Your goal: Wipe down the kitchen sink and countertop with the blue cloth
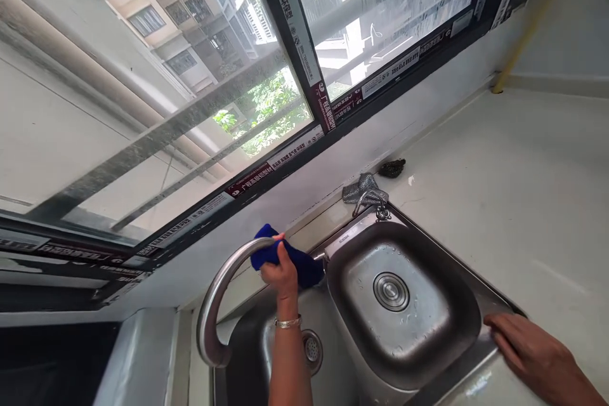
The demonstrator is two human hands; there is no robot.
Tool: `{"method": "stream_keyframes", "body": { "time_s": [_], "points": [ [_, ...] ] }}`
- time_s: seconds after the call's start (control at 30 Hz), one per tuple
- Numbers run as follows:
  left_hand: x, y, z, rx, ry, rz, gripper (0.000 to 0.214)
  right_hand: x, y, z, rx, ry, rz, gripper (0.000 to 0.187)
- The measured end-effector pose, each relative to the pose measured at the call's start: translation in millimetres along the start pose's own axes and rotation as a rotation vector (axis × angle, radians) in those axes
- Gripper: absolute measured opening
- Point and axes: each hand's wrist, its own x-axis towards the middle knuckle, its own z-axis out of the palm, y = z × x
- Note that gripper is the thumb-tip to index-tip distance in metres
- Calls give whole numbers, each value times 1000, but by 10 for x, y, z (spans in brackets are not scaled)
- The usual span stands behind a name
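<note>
My left hand [281, 274] is closed around a dark blue cloth [308, 266], which is wrapped against the curved metal faucet [215, 295]. The faucet's spout arches to the left of my wrist, over the left sink basin [247, 336]. A bracelet [288, 322] circles that wrist. At the right, my right hand [530, 344] lies with its fingertips on the metal rim at the right sink basin's [404, 330] near right corner. It holds nothing that I can see; its fingers lie flat, close together.
A grey mesh cloth [356, 191] and a dark scouring pad [392, 168] lie behind the right basin, near a small metal tap [364, 201]. The pale countertop [514, 203] stretches rightward. A black-framed window [304, 139] rises behind, with a yellow pipe [518, 54] at far right.
</note>
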Motion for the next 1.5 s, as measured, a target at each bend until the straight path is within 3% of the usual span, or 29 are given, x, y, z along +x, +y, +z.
{"method": "stream_keyframes", "body": {
  "time_s": [0.1,0.2,0.37,0.57,0.63,0.83,1.0,1.07,1.23,1.33,1.5],
  "points": [
    [226,366,30,-216,189,-18,28,23,-12,31,-12,24,-3,20],
    [340,575,-5,-312,305,-39,33,27,-14,75,12,27,2,20],
    [308,741,-156,-380,451,-93,50,-8,0,167,21,42,27,23],
    [217,952,-353,-353,765,-161,59,3,6,182,-16,71,2,25],
    [219,961,-419,-386,787,-191,60,15,5,158,-16,56,-25,25],
    [244,857,-502,-414,673,-210,59,33,16,122,-70,69,-59,24],
    [325,641,-462,-371,602,-168,52,21,22,115,-60,38,-47,24],
    [369,529,-385,-373,552,-129,46,23,11,103,-51,28,-32,24],
    [368,278,42,-384,236,-143,44,66,-40,61,-44,33,-6,21],
    [273,151,254,-326,209,-155,49,106,-82,19,-17,15,11,21],
    [-42,-121,291,-99,101,-241,47,167,-151,-93,14,-30,70,21]
  ]
}}
